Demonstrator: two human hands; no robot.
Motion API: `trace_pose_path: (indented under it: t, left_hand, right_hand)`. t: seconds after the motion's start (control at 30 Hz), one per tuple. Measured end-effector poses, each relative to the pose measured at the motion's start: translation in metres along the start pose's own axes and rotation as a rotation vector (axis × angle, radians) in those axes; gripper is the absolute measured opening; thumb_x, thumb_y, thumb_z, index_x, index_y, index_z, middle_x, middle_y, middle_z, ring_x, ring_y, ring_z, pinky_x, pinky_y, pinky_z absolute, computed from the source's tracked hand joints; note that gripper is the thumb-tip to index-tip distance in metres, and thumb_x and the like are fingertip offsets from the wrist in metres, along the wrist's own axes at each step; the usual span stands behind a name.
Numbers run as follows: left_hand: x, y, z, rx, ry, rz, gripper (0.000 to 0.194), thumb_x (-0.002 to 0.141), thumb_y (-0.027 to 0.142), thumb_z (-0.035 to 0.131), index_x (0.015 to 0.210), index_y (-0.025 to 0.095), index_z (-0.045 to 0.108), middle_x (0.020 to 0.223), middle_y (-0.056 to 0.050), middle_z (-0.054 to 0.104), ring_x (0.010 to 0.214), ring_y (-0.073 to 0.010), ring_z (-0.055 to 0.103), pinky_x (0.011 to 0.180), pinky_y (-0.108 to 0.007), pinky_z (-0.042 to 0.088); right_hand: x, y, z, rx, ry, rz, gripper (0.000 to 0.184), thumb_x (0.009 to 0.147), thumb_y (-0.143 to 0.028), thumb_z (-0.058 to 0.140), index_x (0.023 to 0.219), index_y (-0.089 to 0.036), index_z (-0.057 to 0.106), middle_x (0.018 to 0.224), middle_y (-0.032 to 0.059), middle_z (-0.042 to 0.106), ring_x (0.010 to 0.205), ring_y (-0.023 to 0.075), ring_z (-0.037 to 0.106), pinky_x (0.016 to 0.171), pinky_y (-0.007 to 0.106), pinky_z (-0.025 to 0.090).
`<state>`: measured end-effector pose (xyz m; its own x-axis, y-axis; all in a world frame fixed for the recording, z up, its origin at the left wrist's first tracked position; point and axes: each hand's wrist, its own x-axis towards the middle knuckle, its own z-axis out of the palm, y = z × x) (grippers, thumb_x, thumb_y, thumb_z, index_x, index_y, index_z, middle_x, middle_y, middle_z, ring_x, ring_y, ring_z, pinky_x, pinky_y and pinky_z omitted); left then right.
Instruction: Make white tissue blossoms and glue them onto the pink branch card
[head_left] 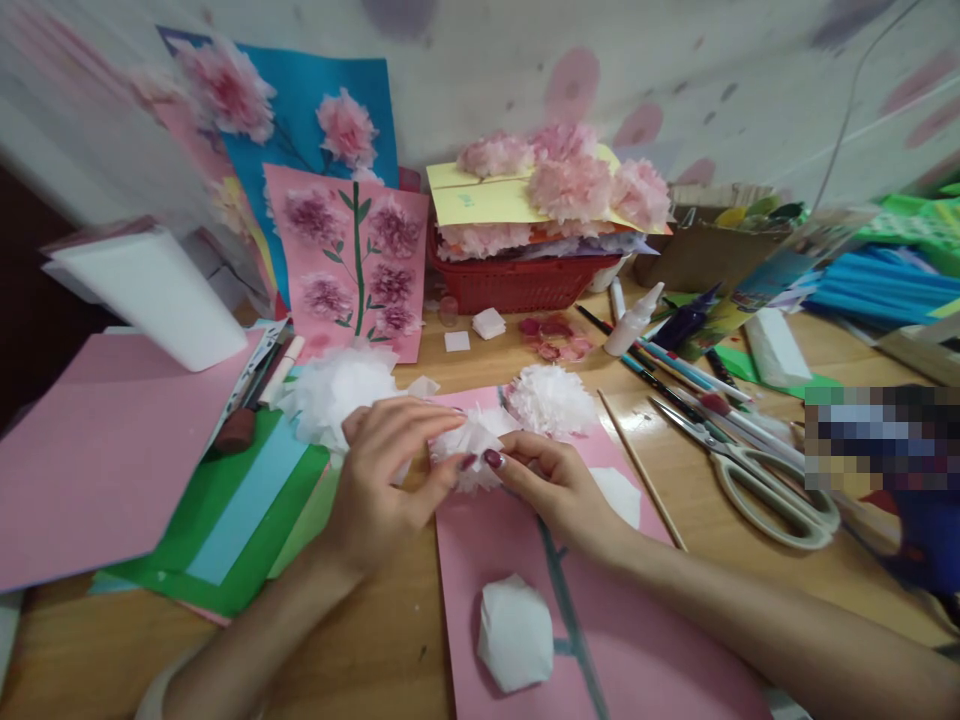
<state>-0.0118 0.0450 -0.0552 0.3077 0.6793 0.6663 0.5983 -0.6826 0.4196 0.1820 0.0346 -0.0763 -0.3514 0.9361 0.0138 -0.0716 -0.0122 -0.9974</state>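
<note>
A white tissue-paper flower (pixel 474 440) with ruffled layers is held above the upper part of a pink card (pixel 487 555). My left hand (pixel 394 465) pinches its left side between thumb and fingers. Thumb and index finger of my right hand (pixel 559 490) are closed on its right edge. A fluffy white paper flower (pixel 553 400) sits at the card's top right. Folded white paper pads lie on the card: one pad (pixel 516 635) near the bottom, another pad (pixel 619 497) partly behind my right hand. A dark green stem (pixel 574 625) is painted down the card.
Crumpled white tissue (pixel 341 390) lies behind my left hand. Scissors (pixel 739 475), a thin wooden stick (pixel 641 470), a glue bottle (pixel 634 320) and several pens are on the right. Coloured paper (pixel 255 540) lies left. A red basket (pixel 517 285) and a flower picture (pixel 356 260) stand behind.
</note>
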Motion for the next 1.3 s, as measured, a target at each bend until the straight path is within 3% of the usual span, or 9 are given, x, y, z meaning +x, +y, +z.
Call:
trace_pose_path:
  t: [0.13,0.5,0.6,0.8,1.03,1.2,1.3]
  left_hand:
    - [-0.007,0.012,0.009,-0.095,-0.071,-0.014,0.018,0.085,0.017,0.062,0.101,0.021,0.069,0.096,-0.002,0.074,0.101,-0.0220,0.060,0.090,-0.041,0.042]
    - [-0.009,0.012,0.011,-0.159,-0.058,-0.102,0.020,0.082,0.012,0.061,0.096,0.022,0.070,0.091,-0.001,0.074,0.096,-0.0219,0.060,0.087,-0.041,0.045]
    - [-0.011,0.012,0.012,-0.178,-0.058,-0.152,0.017,0.084,0.014,0.061,0.093,0.024,0.070,0.089,0.000,0.073,0.095,-0.0206,0.061,0.087,-0.040,0.045]
    - [-0.011,0.004,0.014,-0.281,0.059,-0.359,0.008,0.086,0.022,0.059,0.085,0.021,0.067,0.091,-0.002,0.070,0.091,-0.0182,0.063,0.084,-0.034,0.049]
    - [-0.006,-0.001,0.011,-0.259,0.128,-0.605,0.018,0.085,0.036,0.060,0.089,0.021,0.068,0.090,-0.002,0.071,0.089,-0.0196,0.066,0.084,-0.033,0.051]
    - [-0.005,-0.023,0.006,-0.208,0.176,-0.627,0.021,0.085,0.038,0.059,0.093,0.020,0.067,0.092,-0.003,0.072,0.089,-0.0214,0.066,0.084,-0.036,0.052]
    - [-0.003,-0.050,-0.002,0.009,0.264,-0.567,0.019,0.086,0.037,0.058,0.091,0.020,0.068,0.092,-0.005,0.071,0.092,-0.0249,0.065,0.088,-0.043,0.049]
  right_hand:
    - [-0.001,-0.002,0.000,0.030,-0.017,-0.040,0.027,0.087,-0.043,0.061,0.081,-0.017,0.067,0.071,0.0007,0.062,0.068,0.0132,0.053,0.065,0.025,0.039]
    - [-0.004,0.003,-0.001,-0.073,0.015,-0.013,0.023,0.086,-0.038,0.061,0.089,-0.017,0.067,0.063,-0.0026,0.051,0.056,0.0106,0.040,0.054,0.025,0.029]
    - [-0.003,0.001,0.000,-0.048,0.006,-0.021,0.021,0.086,-0.037,0.061,0.086,-0.017,0.065,0.065,-0.0018,0.054,0.058,0.0110,0.043,0.056,0.025,0.031]
    - [-0.001,-0.001,0.000,-0.029,0.013,-0.008,0.019,0.086,-0.035,0.060,0.080,-0.017,0.061,0.065,-0.0018,0.054,0.059,0.0108,0.044,0.056,0.025,0.031]
    - [-0.001,-0.002,-0.001,-0.101,0.033,0.029,0.017,0.084,-0.033,0.057,0.083,-0.017,0.061,0.064,-0.0025,0.051,0.058,0.0108,0.042,0.055,0.025,0.029]
    - [-0.001,-0.003,0.000,-0.071,0.048,0.036,0.017,0.082,-0.034,0.059,0.080,-0.017,0.059,0.061,-0.0036,0.047,0.056,0.0102,0.040,0.054,0.025,0.027]
    - [-0.001,-0.002,0.001,-0.035,0.055,0.049,0.019,0.083,-0.036,0.060,0.079,-0.018,0.058,0.060,-0.0042,0.045,0.054,0.0096,0.036,0.051,0.025,0.026]
